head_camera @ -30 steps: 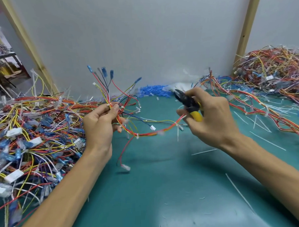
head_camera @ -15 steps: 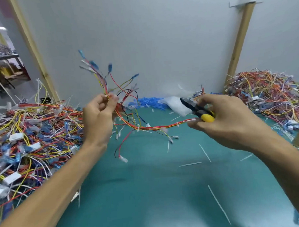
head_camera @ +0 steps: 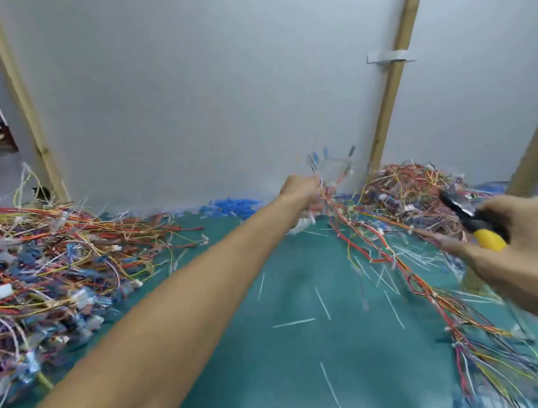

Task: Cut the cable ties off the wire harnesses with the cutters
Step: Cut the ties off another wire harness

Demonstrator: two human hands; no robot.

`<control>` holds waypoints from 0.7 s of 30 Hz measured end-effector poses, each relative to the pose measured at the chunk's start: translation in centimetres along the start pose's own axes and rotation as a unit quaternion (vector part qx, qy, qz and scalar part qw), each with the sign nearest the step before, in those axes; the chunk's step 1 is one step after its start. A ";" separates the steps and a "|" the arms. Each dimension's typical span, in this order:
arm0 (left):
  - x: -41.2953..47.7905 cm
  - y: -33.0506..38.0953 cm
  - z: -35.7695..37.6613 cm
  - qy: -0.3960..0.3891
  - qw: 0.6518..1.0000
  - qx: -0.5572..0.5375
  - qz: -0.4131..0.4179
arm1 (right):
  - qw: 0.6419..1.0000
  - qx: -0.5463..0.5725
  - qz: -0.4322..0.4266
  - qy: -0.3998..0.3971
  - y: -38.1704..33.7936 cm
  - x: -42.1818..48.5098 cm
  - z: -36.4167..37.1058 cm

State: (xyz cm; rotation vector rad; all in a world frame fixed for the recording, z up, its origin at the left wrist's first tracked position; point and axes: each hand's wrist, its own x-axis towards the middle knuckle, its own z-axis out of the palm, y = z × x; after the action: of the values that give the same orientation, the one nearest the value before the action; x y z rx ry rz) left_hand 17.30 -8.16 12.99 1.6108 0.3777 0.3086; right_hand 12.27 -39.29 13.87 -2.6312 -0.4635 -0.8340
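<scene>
My left hand (head_camera: 301,191) is stretched far out toward the back right and grips a wire harness (head_camera: 331,182) of red, orange and yellow wires with blue terminals; it is blurred by motion. The harness hangs just in front of the right-hand pile of harnesses (head_camera: 412,191). My right hand (head_camera: 516,242) is at the right edge and grips the cutters (head_camera: 475,222), which have black jaws and a yellow handle. The jaws point up and left and touch no wire. Cut white cable ties (head_camera: 323,303) lie scattered on the green mat (head_camera: 284,372).
A big tangled pile of harnesses (head_camera: 54,268) fills the left side. Long wire bundles (head_camera: 435,292) run down the right side of the mat. Blue terminals (head_camera: 230,204) lie along the grey back wall. Wooden posts (head_camera: 389,84) stand left and right.
My left hand has swung the harness from the middle far to the back right, toward the right pile. My right hand with the cutters has moved right, apart from the harness. The view has turned right.
</scene>
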 end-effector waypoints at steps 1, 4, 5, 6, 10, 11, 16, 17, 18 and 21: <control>0.4 -1.5 -0.1 0.024 0.989 0.146 -0.007 | 0.998 0.004 0.006 -0.069 -0.3 -0.7 0.5; 0.8 -3.6 -2.9 0.108 0.956 0.269 0.050 | 0.992 0.010 0.005 -0.127 -1.1 -2.1 2.4; 0.4 -3.7 -4.4 0.123 0.954 0.266 0.070 | 0.991 0.007 0.003 -0.135 -1.6 -2.5 3.0; -0.1 -3.9 -5.7 0.131 0.950 0.272 0.083 | 0.992 0.007 -0.007 -0.128 -2.3 -2.6 3.4; -3.7 -3.9 -12.0 0.105 0.943 0.297 0.112 | 0.976 0.049 -0.032 -0.210 -6.4 -2.3 5.4; -4.7 -3.5 -13.7 0.102 0.940 0.306 0.115 | 0.973 0.057 -0.046 -0.217 -7.5 -2.0 6.0; -9.2 -0.2 -24.2 0.146 0.888 0.417 0.127 | 0.959 0.107 -0.094 -0.246 -12.9 -0.5 10.5; -10.0 0.5 -26.4 0.177 0.876 0.430 0.130 | 0.956 0.125 -0.093 -0.249 -14.0 -0.4 11.8; -10.7 1.1 -28.4 0.210 0.860 0.446 0.128 | 0.954 0.149 -0.090 -0.245 -15.0 -0.4 13.1; -12.3 1.5 -33.0 0.250 0.798 0.545 0.068 | 0.939 0.274 -0.088 -0.190 -17.3 -1.3 16.8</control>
State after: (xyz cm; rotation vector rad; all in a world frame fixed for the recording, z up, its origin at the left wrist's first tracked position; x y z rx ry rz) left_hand -7.56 16.43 17.28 2.7017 0.9671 0.7173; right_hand 12.45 -17.26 3.99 -2.2313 -0.8983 -0.1805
